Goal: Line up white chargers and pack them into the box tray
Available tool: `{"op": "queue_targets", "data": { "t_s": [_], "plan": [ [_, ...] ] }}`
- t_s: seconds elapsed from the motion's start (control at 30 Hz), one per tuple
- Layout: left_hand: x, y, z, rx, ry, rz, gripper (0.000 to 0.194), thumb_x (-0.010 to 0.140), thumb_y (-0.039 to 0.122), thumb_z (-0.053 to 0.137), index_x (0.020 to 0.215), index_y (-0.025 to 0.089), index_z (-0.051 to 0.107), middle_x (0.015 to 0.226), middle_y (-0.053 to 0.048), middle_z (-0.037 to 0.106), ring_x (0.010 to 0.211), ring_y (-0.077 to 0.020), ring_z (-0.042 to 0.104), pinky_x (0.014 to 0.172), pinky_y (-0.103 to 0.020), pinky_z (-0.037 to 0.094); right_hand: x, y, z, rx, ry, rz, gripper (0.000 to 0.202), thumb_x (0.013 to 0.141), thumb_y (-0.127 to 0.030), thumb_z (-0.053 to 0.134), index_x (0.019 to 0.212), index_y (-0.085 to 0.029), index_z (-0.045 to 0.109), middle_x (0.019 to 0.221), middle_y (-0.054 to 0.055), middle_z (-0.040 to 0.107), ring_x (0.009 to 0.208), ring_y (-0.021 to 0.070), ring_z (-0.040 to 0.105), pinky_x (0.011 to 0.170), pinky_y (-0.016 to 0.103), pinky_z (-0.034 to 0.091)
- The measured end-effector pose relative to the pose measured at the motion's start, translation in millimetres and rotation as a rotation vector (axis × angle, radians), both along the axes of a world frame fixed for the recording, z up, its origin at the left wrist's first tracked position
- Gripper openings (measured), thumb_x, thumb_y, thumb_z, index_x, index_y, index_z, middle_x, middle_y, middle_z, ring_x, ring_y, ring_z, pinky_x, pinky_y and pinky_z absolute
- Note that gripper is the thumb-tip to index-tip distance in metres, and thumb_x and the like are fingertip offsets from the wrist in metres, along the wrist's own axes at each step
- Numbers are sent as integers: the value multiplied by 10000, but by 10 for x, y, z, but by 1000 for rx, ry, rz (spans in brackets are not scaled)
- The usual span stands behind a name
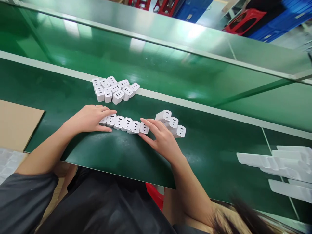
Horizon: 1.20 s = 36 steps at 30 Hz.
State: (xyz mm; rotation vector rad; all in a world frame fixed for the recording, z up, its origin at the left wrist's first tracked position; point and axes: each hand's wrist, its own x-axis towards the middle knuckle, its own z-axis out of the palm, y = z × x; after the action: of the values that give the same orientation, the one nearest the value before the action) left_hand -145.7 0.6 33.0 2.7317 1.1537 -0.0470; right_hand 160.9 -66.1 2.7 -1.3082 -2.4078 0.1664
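Observation:
A row of several small white charger blocks lies side by side on the green table. My left hand presses flat against the row's left end, fingers together. At the row's right end, my right hand touches the last block with its fingertips. Just beyond my right hand lie three more white blocks. Farther back, a cluster of several white blocks rests near the pale strip along the table.
A brown cardboard sheet lies at the left edge. White plastic trays are stacked at the right. A glossy green conveyor runs behind the pale strip. Red and blue crates stand far back.

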Motion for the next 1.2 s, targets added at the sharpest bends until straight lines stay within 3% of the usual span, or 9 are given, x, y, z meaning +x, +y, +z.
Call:
{"op": "queue_targets", "data": {
  "t_s": [0.17,0.33,0.47,0.57,0.73,0.83,0.97,1.1,1.2],
  "plan": [
    [7,7,21,-64,19,28,684,890,689,487,1415,251,499,1146,-69,688,1024,-253,651,766,-299,461,-56,60,79,43,-20,6,561,935,-481,599,1405,-194,490,1215,127,642,1081,280,604,951,447,517],
    [-121,54,88,-215,-32,52,810,811,763,522,1474,308,419,1266,-57,646,1121,-261,617,867,-303,463,-442,209,178,6,-68,85,596,925,-538,591,1375,-154,523,1280,144,641,1183,310,563,980,470,475],
    [-277,163,152,-393,-206,142,795,770,740,588,1432,315,475,1345,-40,617,1151,-250,603,921,-309,473,-783,337,215,-113,-130,123,562,923,-410,626,1378,-98,517,1210,156,678,1175,315,572,968,469,468],
    [-374,256,160,-484,-371,213,693,838,680,534,1392,263,525,1278,-62,655,1071,-228,624,869,-314,500,-836,405,306,-220,-59,78,521,911,-326,620,1380,-121,518,1197,131,685,1134,294,599,966,455,474],
    [-471,337,130,-519,-377,304,584,905,659,418,1297,268,601,1265,-43,662,1044,-223,626,845,-323,487,-482,512,394,-151,125,-119,565,914,-457,565,1413,-204,482,1181,101,675,1051,262,635,921,432,509],
    [-499,345,124,-533,-345,345,583,900,673,414,1260,268,628,1246,-25,673,1051,-219,624,853,-309,470,-89,575,263,-101,-40,-234,544,902,-497,527,1349,-189,550,1142,129,688,1094,319,621,946,505,486],
    [-518,359,106,-568,-300,357,604,890,702,393,1255,285,633,1232,-5,675,1014,-200,625,820,-282,461,241,586,132,-170,-289,-200,539,891,-567,492,1213,-167,656,1125,150,702,1136,378,605,977,582,457],
    [-544,390,72,-585,-269,364,605,891,708,369,1228,287,641,1202,3,680,1011,-194,617,830,-277,452,-116,548,289,-15,-157,-126,524,958,-540,449,1257,-145,619,1246,157,659,1217,342,572,1033,529,452],
    [-589,410,73,-620,-254,336,611,865,706,417,1239,272,630,1189,-8,683,1036,-199,615,853,-275,454,-675,549,433,-96,-104,89,465,963,-479,513,1321,-186,562,1292,115,638,1187,285,594,988,446,498]
  ]
}}
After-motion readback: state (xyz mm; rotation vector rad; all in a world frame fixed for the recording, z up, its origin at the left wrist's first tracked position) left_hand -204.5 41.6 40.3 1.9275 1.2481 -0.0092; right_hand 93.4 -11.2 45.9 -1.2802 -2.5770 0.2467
